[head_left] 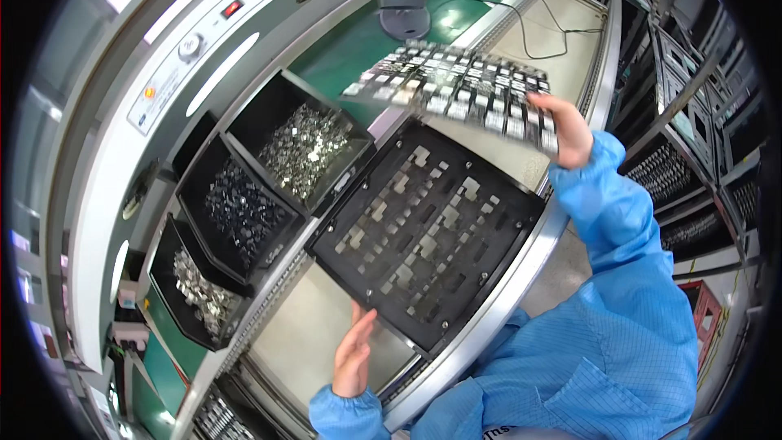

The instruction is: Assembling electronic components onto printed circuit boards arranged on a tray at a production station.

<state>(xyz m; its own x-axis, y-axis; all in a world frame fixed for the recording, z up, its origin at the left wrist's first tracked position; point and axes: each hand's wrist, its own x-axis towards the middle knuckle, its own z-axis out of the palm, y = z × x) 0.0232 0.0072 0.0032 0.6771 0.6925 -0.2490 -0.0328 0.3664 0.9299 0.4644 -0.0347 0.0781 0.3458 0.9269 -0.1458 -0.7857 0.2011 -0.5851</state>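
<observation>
A dark panel is held up beside the far edge of a black fixture — its pale, glossy squares ranked in rows.
Its right edge is clasped in the right hand's closed grip; the left hand's grip is loose, nothing held — contact with the fixture cannot be told. The fixture is flanked by a metal rail and pale bench.
</observation>
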